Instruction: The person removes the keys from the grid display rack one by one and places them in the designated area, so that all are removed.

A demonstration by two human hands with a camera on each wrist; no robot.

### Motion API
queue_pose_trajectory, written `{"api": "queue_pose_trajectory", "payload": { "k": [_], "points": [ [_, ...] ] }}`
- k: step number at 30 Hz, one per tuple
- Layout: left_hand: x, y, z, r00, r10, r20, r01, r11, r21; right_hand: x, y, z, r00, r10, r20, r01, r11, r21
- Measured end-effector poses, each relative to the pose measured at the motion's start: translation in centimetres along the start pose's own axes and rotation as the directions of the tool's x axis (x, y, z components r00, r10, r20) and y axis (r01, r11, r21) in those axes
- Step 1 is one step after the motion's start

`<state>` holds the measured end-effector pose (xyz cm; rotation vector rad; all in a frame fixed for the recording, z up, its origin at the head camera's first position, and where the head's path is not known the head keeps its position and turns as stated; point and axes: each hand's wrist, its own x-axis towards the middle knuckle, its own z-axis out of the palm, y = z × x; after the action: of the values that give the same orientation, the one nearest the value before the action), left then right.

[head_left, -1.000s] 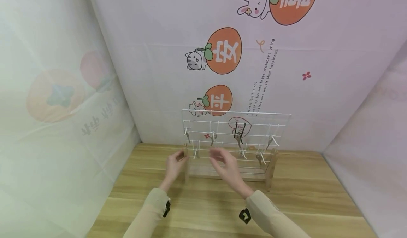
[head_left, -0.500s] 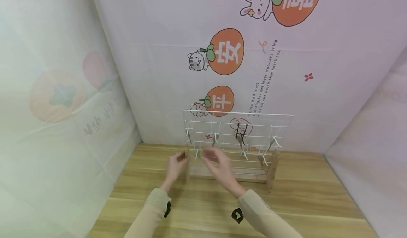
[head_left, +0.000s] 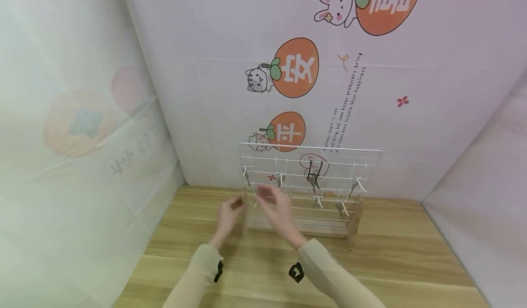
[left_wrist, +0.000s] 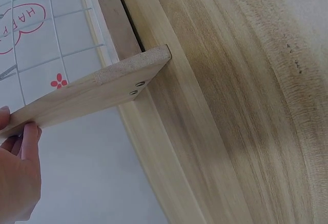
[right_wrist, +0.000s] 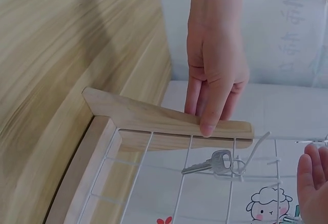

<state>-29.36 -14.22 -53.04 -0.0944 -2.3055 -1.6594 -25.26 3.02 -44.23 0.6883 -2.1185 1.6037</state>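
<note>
A white wire rack (head_left: 329, 148) stands in wooden side posts, with keys hanging from its hooks. My left hand (head_left: 229, 214) pinches the left wooden post (left_wrist: 82, 93) between thumb and fingers. In front of the rack's left part is my right hand (head_left: 280, 212), its fingers loosely bent and nothing visible between them. It overlaps the lower left hook in the head view. In the right wrist view, a silver key (right_wrist: 222, 162) hangs by its ring on a white hook (right_wrist: 255, 152) between the left post and my right fingers (right_wrist: 306, 175).
Other keys hang farther right, one at a black hook (head_left: 315, 173) and one at the upper right hook (head_left: 361, 185). The right wooden post (head_left: 354, 223) stands on the wooden table (head_left: 263, 280). A printed cloth backdrop (head_left: 197, 97) rises behind, with cloth walls at both sides.
My right hand has moved left along the front of the rack to the lower left hook. My left hand keeps its hold on the post. The head view has shifted slightly.
</note>
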Motion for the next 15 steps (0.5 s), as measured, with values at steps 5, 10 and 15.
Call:
{"api": "queue_pose_trajectory", "payload": {
  "k": [5, 10, 15],
  "points": [
    [0.0, 0.0, 0.1, 1.000, 0.002, -0.008, -0.001, 1.000, 0.009, 0.5, -0.2, 0.4, 0.999, 0.033, 0.007, -0.033, 0.999, 0.030],
    [0.1, -0.1, 0.1, 0.999, 0.037, -0.021, -0.036, 0.999, 0.026, 1.1, -0.2, 0.8, 0.995, 0.095, 0.014, -0.096, 0.995, 0.024],
    [0.1, -0.1, 0.1, 0.999, 0.047, -0.018, -0.046, 0.997, 0.058, 1.6, -0.3, 1.2, 0.992, 0.124, -0.003, -0.124, 0.991, 0.050]
  ]
}}
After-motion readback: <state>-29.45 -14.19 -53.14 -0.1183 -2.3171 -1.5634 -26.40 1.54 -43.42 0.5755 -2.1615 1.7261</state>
